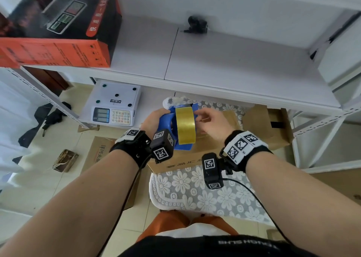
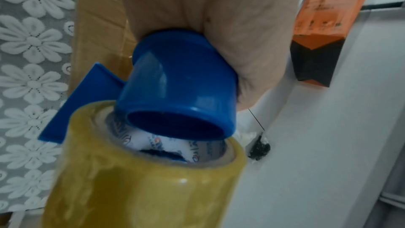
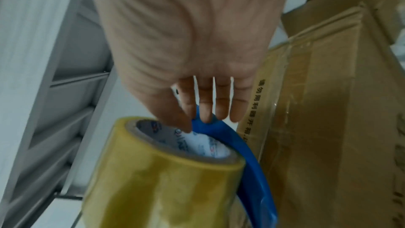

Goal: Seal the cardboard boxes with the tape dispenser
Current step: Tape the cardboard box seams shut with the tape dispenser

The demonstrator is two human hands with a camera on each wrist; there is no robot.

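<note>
Your left hand (image 1: 154, 120) is wrapped around the handle of the blue tape dispenser (image 1: 166, 120), centre of the head view, just above the closed cardboard box (image 1: 218, 139). Your right hand (image 1: 212, 123) pinches the dispenser's blue frame beside the yellow tape roll (image 1: 185, 127); fingertips (image 3: 207, 117) sit on its edge in the right wrist view. Box side carries Chinese print, too blurred to read. Roll core has printed lettering, illegible. Upper left: orange-black scale carton (image 1: 58, 26) on the white shelf (image 1: 224, 61); white electronic scale (image 1: 115, 104) below it. Shirt hem reads "TOUGH SLHS", approximately.
</note>
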